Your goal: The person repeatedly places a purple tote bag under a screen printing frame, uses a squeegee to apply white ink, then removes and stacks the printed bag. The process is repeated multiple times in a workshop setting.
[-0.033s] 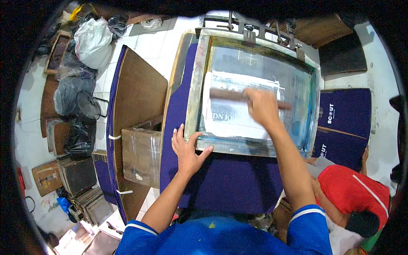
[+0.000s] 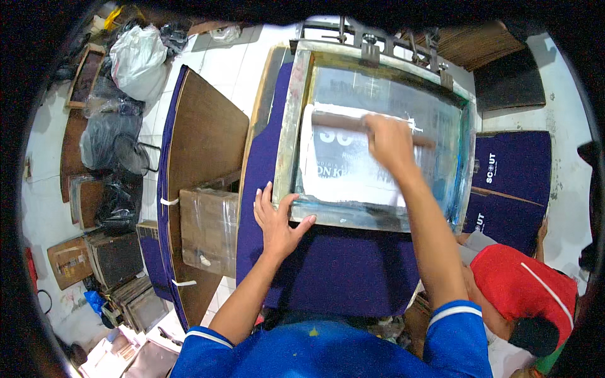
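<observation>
My right hand (image 2: pixel 392 143) is closed around the middle of a wooden-handled squeegee (image 2: pixel 337 121), which lies across the far part of the white ink on a printing screen. White ink (image 2: pixel 353 189) lies thick toward the near side, and pale lettering shows through the mesh between it and the squeegee. The screen's worn wooden frame (image 2: pixel 378 220) rests over dark purple fabric (image 2: pixel 340 264) on a board. At the frame's near left corner, my left hand (image 2: pixel 279 223) has its fingers spread, with fingertips and thumb touching the wood.
Metal hinge clamps (image 2: pixel 370 53) hold the frame's far edge. To the left, fabric-covered boards (image 2: pixel 205 126) stand beside a cardboard box (image 2: pixel 209 230). A person in a red shirt (image 2: pixel 523 283) bends at the right, near printed purple panels (image 2: pixel 510 164). Plastic bags (image 2: pixel 138 63) lie far left.
My right hand has pushed the squeegee away from me, toward the far side of the screen. More lettering shows behind it. My left hand has stayed at the corner.
</observation>
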{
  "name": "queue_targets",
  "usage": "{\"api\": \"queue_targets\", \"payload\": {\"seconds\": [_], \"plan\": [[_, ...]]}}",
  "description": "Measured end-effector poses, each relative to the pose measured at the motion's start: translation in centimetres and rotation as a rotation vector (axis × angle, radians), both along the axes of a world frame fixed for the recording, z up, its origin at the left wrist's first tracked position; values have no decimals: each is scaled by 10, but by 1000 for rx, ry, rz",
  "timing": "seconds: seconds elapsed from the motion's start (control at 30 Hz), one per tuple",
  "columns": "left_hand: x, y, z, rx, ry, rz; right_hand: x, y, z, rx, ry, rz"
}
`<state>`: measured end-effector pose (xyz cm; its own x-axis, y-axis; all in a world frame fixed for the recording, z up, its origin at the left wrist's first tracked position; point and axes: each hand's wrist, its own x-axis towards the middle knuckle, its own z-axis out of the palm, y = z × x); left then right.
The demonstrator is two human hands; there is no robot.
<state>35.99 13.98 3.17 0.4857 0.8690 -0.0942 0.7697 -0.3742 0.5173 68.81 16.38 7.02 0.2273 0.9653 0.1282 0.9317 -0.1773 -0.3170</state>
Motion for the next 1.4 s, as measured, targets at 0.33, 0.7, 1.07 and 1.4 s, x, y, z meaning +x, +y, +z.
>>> {"api": "queue_targets", "payload": {"seconds": [0.33,0.7,1.07,1.4], "plan": [[-8,9,-8,3,-79,-108,-47,-61,-12,-31,-63,-42],[-7,18,9,-91,-185,-109,-80,-111,-3,92,-46,-44],[-11,20,30,-165,-351,-48,-41,-82,54,-185,134,75],[-9,23,45,-100,-303,-58,47,33,23,-283,60,93]]}}
